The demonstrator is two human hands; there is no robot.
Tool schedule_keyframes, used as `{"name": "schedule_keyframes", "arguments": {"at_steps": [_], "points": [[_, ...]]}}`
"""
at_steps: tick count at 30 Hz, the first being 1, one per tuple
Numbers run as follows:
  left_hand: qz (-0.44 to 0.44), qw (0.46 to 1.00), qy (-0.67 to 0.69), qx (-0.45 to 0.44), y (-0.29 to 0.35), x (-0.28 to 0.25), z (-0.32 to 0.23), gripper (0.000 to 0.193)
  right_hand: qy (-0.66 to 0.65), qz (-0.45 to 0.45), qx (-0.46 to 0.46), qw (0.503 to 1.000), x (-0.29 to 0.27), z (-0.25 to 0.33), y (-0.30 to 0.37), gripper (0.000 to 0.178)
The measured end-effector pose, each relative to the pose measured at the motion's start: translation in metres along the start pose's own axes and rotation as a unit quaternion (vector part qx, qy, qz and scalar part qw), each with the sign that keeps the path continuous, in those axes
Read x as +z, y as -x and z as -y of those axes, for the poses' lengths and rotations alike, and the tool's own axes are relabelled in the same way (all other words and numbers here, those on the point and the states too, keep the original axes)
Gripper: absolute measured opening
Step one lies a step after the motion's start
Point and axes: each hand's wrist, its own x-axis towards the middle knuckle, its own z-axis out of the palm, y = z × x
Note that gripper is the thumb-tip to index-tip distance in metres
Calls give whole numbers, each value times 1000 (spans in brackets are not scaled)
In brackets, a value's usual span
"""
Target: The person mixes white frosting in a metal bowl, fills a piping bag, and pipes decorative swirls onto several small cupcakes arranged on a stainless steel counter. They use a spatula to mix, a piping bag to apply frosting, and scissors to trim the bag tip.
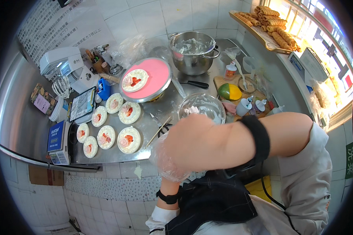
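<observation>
My right hand [194,131] is curled at the near rim of a glass bowl [222,122] smeared with white cream; its fingers face away and what they hold is hidden. A pale pink-white dab of cream [191,110] shows just beyond the knuckles. Below it, crumpled clear plastic, like a bag [162,158], covers most of my left hand [173,172], so its fingers cannot be made out. Left of my hands lie black-handled scissors [163,126] and a thin wooden stick [157,132]. Several round cream cakes [128,140] with pink piped flowers and red topping stand beyond them.
A pink-topped turntable [161,74] bears one more cake [135,80]. Behind the bowl are a steel pot [192,64] with cream and a black-handled spatula [196,84]. At right, a cutting board [219,81] carries a cut mango [230,91] and bottles. Scale [58,143] and mixer [62,60] stand left.
</observation>
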Motion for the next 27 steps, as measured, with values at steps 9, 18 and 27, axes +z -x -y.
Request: {"name": "schedule_keyframes", "arguments": {"at_steps": [9,18,27], "points": [[146,981,-120,-38,2,18,38,18,-18,-127,83,988,35,-117,64,11],[181,781,478,-359,61,87,141,55,93,-252,198,943,226,-164,13,10],[263,860,323,-293,70,109,152,65,-229,-271,253,900,250,-153,0,15]]}}
